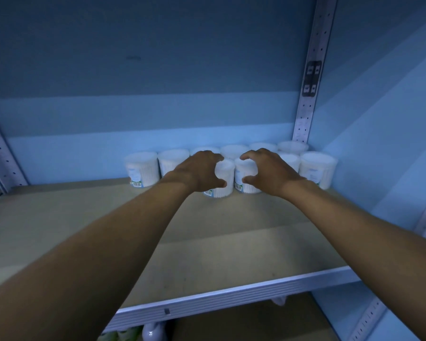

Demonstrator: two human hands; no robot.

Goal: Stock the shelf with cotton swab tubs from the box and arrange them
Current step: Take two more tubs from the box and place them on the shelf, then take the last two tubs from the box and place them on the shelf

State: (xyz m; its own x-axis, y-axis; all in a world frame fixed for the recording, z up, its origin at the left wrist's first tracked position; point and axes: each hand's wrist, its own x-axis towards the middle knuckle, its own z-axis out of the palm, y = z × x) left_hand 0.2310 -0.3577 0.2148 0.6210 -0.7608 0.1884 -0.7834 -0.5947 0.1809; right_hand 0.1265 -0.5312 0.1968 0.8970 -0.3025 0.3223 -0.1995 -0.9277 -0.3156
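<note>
Both arms reach deep onto the shelf [207, 242]. Left hand [199, 171] curls round one cotton swab tub [223, 179], thumb low, fingers over the top. Right hand [263, 172] grips the neighbouring tub [244, 178] likewise. These two stand upright, side by side, just ahead of a back row of tubs [172, 161] along the rear wall, towards the right corner. Perforated upright [310, 94] behind.

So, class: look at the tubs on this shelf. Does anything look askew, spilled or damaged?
Nothing stands out. The cotton swab tubs stand upright and closed at the back of the shelf; nothing is spilled. The left hand and right hand each curl around a front tub.
</note>
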